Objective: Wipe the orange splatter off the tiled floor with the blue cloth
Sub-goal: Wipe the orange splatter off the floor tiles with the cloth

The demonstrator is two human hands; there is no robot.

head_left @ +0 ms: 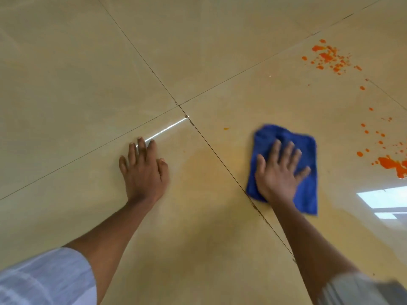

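A blue cloth (306, 150) lies flat on the beige tiled floor (198, 51). My right hand (279, 170) presses down on it with fingers spread. My left hand (144, 170) rests flat on the bare tile to the left, fingers apart, holding nothing. Orange splatter (330, 57) marks the floor at the upper right. More drops and a large orange blot (394, 165) lie right of the cloth, apart from it. One small orange spot (226, 129) sits left of the cloth's top edge. A faint yellowish smear tints the tile around the cloth.
Dark grout lines cross near the floor's middle (179, 105). A bright window reflection (385, 199) shines on the tile at the lower right. White sleeves cover both upper arms.
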